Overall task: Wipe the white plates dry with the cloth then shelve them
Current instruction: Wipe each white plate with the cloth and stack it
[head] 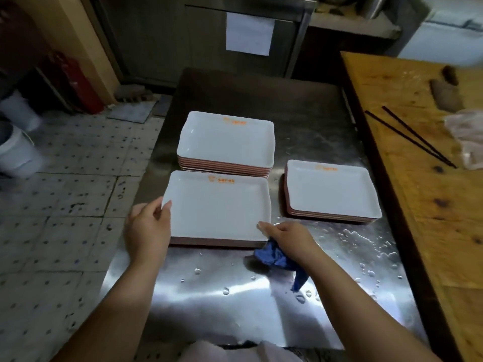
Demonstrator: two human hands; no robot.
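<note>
No text can be read: each white plate (pixel 218 205) bears a small orange logo at its far rim (too blurred to make out), and the paper (pixel 248 33) on the cabinet looks blank.

We see steel table (pixel 261 304), wet with droplets. Left hand (pixel 147 231) grips left edge of near white rectangular plate (pixel 218 207), thumb on rim. Right hand (pixel 287 237) pinches plate's near right corner, blue cloth (pixel 274 257) bunched under palm, tail trailing on table. Behind plate, tall stack of plates (pixel 226 142) with orange logo; to right, shorter stack (pixel 330 190). Wooden counter (pixel 428 205) at right carries dark chopsticks (pixel 410 137). We note red extinguisher (pixel 78 84) on floor at left.
</note>
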